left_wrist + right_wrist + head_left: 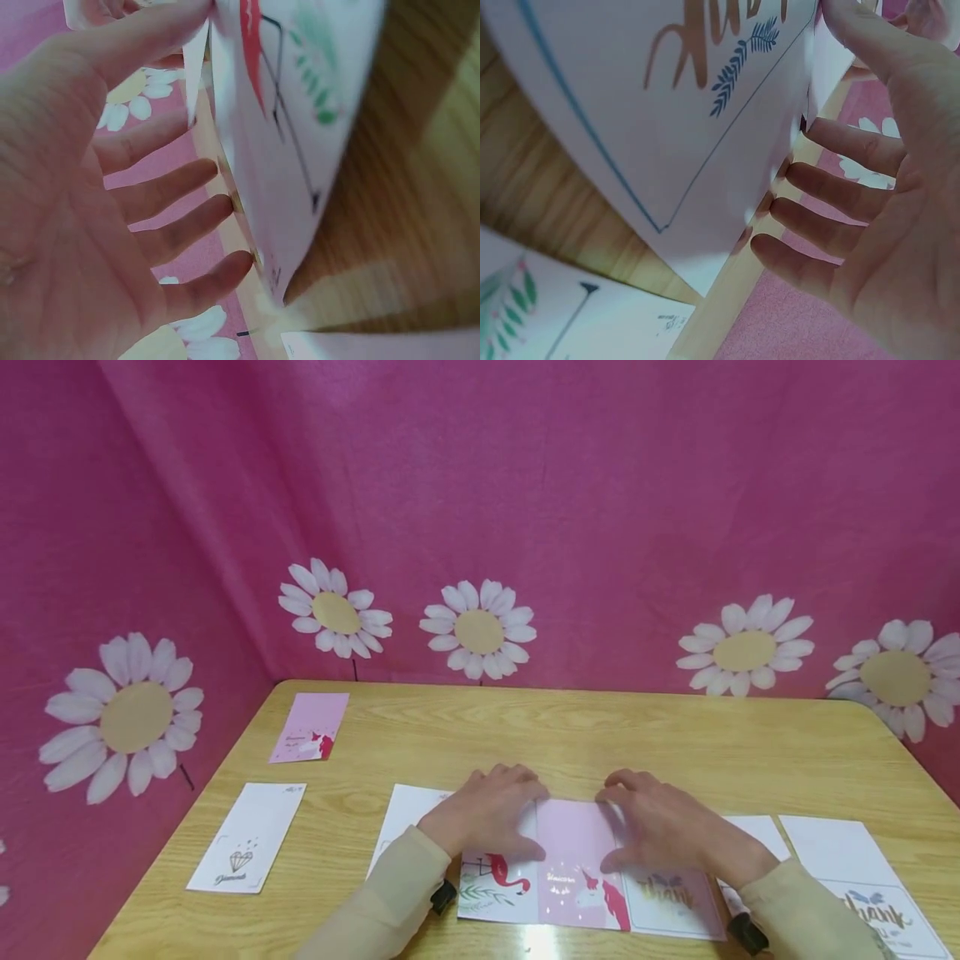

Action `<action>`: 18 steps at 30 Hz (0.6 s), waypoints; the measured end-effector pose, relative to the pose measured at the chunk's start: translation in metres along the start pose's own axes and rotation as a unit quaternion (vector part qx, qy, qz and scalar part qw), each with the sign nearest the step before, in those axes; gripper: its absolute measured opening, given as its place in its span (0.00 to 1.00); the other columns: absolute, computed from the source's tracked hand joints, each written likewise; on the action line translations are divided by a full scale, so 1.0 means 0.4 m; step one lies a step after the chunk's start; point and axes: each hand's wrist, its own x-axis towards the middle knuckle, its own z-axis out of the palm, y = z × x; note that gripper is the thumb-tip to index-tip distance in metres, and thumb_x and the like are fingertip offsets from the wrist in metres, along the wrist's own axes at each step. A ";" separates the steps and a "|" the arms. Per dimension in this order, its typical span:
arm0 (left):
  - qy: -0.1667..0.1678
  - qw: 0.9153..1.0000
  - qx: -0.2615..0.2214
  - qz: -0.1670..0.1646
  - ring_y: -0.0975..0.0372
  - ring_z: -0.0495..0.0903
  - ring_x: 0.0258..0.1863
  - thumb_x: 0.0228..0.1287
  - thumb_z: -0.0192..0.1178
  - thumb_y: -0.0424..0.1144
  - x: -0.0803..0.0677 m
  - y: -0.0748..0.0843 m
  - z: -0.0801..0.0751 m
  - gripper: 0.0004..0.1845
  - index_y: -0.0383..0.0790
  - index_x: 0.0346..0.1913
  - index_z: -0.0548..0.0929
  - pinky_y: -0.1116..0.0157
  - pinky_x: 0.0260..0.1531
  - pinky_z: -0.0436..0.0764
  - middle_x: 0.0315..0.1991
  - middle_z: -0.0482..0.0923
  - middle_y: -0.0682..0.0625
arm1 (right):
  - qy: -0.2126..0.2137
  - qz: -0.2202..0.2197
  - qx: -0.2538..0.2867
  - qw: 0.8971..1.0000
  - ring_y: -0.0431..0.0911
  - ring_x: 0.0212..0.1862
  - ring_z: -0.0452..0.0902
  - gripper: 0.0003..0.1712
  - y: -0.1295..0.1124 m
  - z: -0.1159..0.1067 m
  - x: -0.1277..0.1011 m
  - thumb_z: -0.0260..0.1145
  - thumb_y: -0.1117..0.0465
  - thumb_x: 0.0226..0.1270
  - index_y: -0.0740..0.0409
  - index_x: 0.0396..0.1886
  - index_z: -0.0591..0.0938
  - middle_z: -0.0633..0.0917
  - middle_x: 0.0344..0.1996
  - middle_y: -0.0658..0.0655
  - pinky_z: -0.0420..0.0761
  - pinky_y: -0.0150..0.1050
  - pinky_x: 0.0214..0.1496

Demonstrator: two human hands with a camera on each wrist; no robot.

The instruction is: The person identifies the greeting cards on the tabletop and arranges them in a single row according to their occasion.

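A light wooden table (675, 735) bears printed cards (247, 839), apparently seven, mostly along its near edge.

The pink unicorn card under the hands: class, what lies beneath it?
Beneath the pink unicorn card lie a flamingo card and a thank-you card; their overlapped edges are hidden.

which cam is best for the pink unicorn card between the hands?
Head view: the pink unicorn card lies in plain sight between the left hand and the right hand, print visible. The left wrist view shows mostly the flamingo card; the right wrist view mostly the thank-you card.
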 end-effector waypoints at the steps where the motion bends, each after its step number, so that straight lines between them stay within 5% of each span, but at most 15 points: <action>1: 0.002 1.000 -0.001 -0.001 0.57 0.71 0.69 0.56 0.71 0.63 0.000 0.000 0.000 0.37 0.57 0.68 0.76 0.49 0.67 0.72 0.71 0.71 0.56 | 0.002 -0.003 -0.001 1.000 0.56 0.56 0.81 0.46 0.000 0.000 0.001 0.80 0.30 0.44 0.53 0.58 0.83 0.80 0.60 0.61 0.84 0.58 0.56; 6: 0.013 1.000 -0.026 -0.004 0.58 0.73 0.65 0.55 0.74 0.58 0.003 0.008 0.000 0.37 0.55 0.67 0.74 0.50 0.67 0.73 0.67 0.74 0.56 | 0.005 -0.010 -0.004 1.000 0.57 0.55 0.81 0.46 0.000 0.000 0.004 0.79 0.29 0.44 0.53 0.57 0.83 0.80 0.60 0.62 0.84 0.59 0.55; 10: 0.002 0.993 -0.114 0.003 0.65 0.79 0.50 0.58 0.75 0.50 0.003 0.012 -0.013 0.35 0.54 0.67 0.72 0.62 0.56 0.80 0.54 0.80 0.58 | 0.006 -0.015 -0.020 1.000 0.58 0.56 0.81 0.46 -0.001 0.000 0.005 0.78 0.28 0.46 0.54 0.58 0.83 0.81 0.60 0.62 0.84 0.60 0.54; 14: -0.022 0.971 -0.238 0.011 0.70 0.80 0.37 0.60 0.74 0.42 -0.002 0.013 -0.024 0.35 0.52 0.68 0.70 0.70 0.41 0.81 0.46 0.82 0.59 | 0.015 -0.022 -0.028 0.999 0.59 0.55 0.82 0.47 0.002 0.003 0.002 0.77 0.27 0.47 0.55 0.58 0.83 0.81 0.60 0.63 0.85 0.59 0.53; 18: -0.027 0.940 -0.339 -0.003 0.65 0.85 0.30 0.62 0.71 0.37 -0.012 0.021 -0.016 0.35 0.52 0.71 0.69 0.66 0.32 0.86 0.49 0.81 0.55 | 0.026 -0.031 -0.018 0.999 0.59 0.55 0.81 0.47 0.009 0.010 -0.002 0.75 0.26 0.48 0.55 0.58 0.83 0.81 0.59 0.63 0.85 0.59 0.52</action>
